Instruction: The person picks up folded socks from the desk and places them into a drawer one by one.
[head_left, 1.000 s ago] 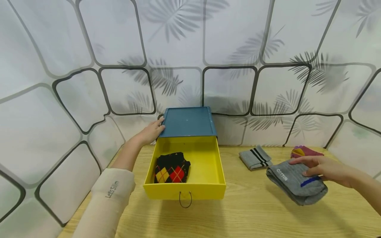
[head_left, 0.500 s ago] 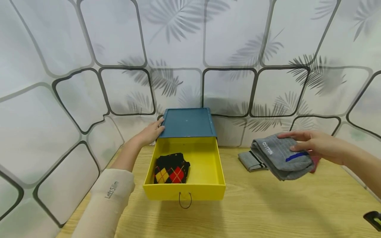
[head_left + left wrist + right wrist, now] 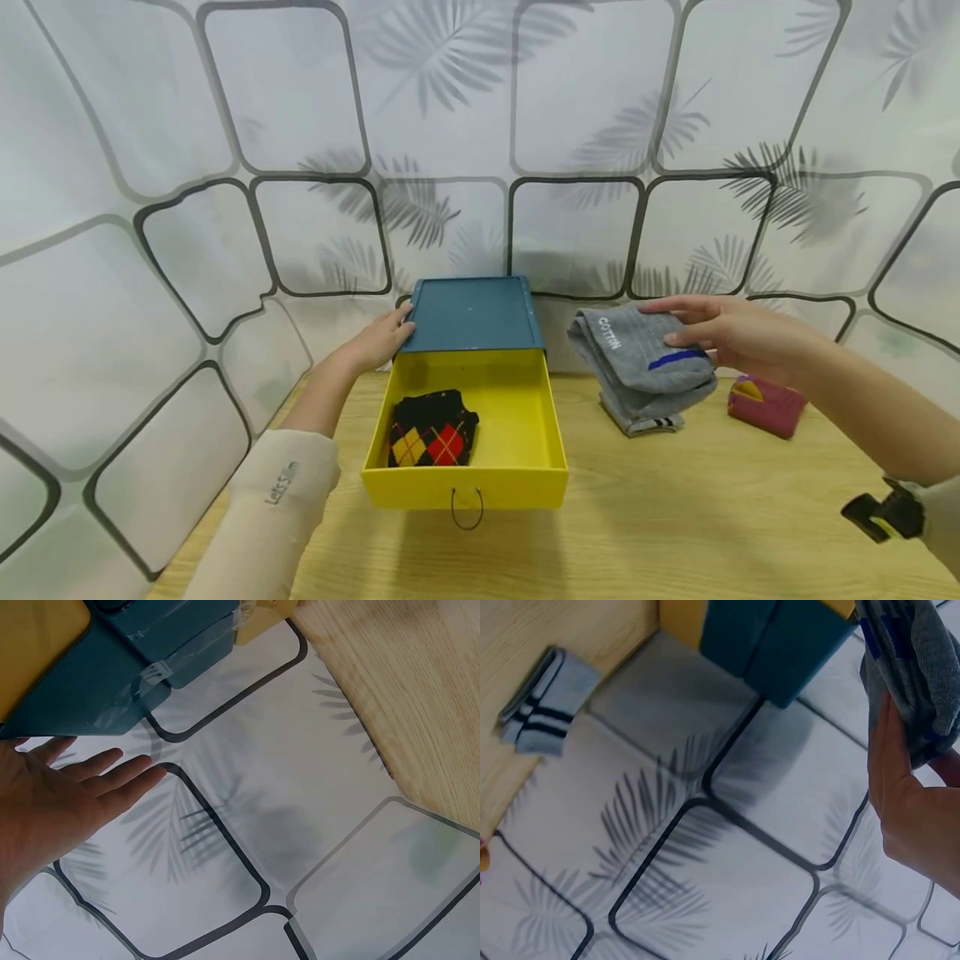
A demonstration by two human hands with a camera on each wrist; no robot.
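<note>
My right hand (image 3: 731,333) pinches a folded grey sock (image 3: 637,354) marked COTTON, with a blue stripe, up above the table right of the drawer. The same grey sock (image 3: 911,667) shows between thumb and fingers in the right wrist view. My left hand (image 3: 377,337) touches the left edge of the blue box top (image 3: 472,312), its fingers fairly straight, as the left hand (image 3: 67,799) also shows in the left wrist view. Below that top the yellow drawer (image 3: 517,417) stands pulled out. A folded black argyle sock (image 3: 433,427) with red and yellow diamonds lies in its left part.
A folded grey sock with black stripes (image 3: 652,423) lies on the wooden table (image 3: 675,517), partly hidden under the held one. Farther right is a folded magenta sock (image 3: 768,404) with a yellow patch. A patterned wall covering (image 3: 577,233) rises behind the box.
My right hand has carried the grey COTTON sock left and upward, toward the drawer. The magenta sock shows again behind it. My left hand stays at the box top.
</note>
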